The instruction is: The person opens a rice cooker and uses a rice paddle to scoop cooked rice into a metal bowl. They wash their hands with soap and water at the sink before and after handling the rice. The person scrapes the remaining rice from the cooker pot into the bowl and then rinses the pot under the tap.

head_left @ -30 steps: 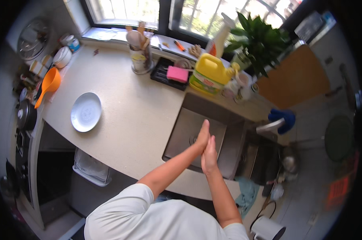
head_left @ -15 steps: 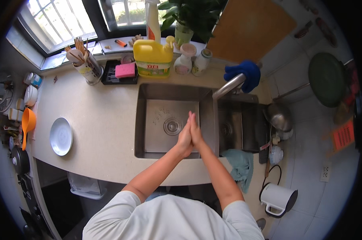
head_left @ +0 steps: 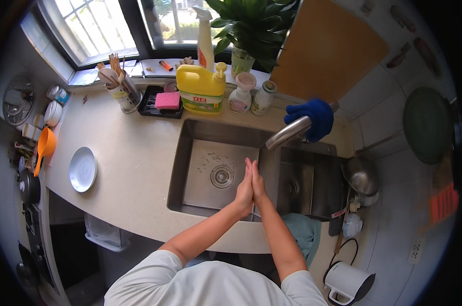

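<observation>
Over the right side of the left sink basin (head_left: 200, 148), my left hand (head_left: 245, 189) and my right hand (head_left: 258, 184) are pressed palm to palm. Their fingers are stretched out and point away from me; nothing shows between them, though the palms are hidden. Left of my fingertips is the round drain (head_left: 222, 176), with small specks or drops on the basin floor behind it. A metal faucet (head_left: 289, 132) with a blue cloth (head_left: 312, 120) draped on it angles over the sink's divider, beyond my hands.
A white plate (head_left: 83, 170) lies on the left counter. Behind the sink stand a pink sponge (head_left: 168, 100) on a black tray, a yellow jug (head_left: 200, 84) and several bottles. A teal towel (head_left: 300, 232) hangs at the front right, near a white kettle (head_left: 347, 283).
The view has shifted, so the sink and counter sit lower in the picture. My hands stay pressed together over the left basin.
</observation>
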`<action>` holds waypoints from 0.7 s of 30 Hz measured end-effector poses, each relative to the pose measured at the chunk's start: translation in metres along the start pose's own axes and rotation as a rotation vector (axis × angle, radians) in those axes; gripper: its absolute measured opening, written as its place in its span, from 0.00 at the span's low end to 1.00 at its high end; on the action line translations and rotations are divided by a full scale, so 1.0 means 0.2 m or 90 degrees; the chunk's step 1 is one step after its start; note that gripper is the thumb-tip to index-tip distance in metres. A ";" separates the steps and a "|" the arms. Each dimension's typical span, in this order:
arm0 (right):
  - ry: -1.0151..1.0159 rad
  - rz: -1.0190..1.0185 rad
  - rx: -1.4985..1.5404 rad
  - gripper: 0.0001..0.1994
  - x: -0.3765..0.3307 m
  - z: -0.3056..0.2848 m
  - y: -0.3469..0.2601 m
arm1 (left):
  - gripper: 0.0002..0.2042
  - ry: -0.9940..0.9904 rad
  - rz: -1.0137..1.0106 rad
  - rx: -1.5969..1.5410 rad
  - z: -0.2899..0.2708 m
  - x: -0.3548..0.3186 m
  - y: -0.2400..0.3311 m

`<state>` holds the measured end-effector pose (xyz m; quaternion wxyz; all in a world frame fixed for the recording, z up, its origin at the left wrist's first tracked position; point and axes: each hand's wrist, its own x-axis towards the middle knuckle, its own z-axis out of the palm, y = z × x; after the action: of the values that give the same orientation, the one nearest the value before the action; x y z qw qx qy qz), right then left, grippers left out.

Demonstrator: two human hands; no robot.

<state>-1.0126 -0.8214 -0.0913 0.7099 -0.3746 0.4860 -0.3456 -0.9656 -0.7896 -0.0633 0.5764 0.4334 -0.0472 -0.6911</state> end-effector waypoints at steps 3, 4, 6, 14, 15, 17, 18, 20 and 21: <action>0.007 0.029 -0.016 0.35 -0.03 0.08 -0.01 | 0.28 0.053 0.023 -0.004 -0.21 0.27 -0.06; 0.004 0.049 -0.029 0.34 -0.05 0.09 0.02 | 0.28 0.066 0.015 -0.011 -0.34 0.38 -0.14; 0.012 0.065 -0.049 0.34 -0.03 0.08 0.04 | 0.29 0.057 -0.020 -0.061 -0.33 0.39 -0.18; -0.011 0.003 -0.128 0.29 -0.13 0.32 0.06 | 0.29 0.056 0.081 -0.016 -0.40 0.17 0.04; 0.007 -0.008 -0.138 0.28 -0.08 0.31 0.06 | 0.29 0.055 -0.012 -0.112 -0.37 0.16 0.10; 0.033 -0.020 -0.159 0.27 -0.01 0.38 0.06 | 0.27 0.073 -0.039 -0.095 -0.37 0.23 -0.02; 0.069 -0.030 -0.108 0.27 -0.02 0.41 0.05 | 0.27 0.069 -0.051 -0.155 -0.33 0.13 0.08; 0.108 0.044 -0.146 0.27 -0.08 0.59 0.02 | 0.27 -0.010 -0.183 -0.216 -0.46 0.19 0.19; 0.109 -0.117 -0.309 0.26 -0.07 0.60 0.16 | 0.27 0.007 -0.175 -0.170 -0.52 0.29 0.22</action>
<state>-0.8981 -0.7711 -0.0838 0.5216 -0.5456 0.5767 -0.3125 -0.8623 -0.8068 -0.1343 0.5292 0.3594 0.1076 -0.7611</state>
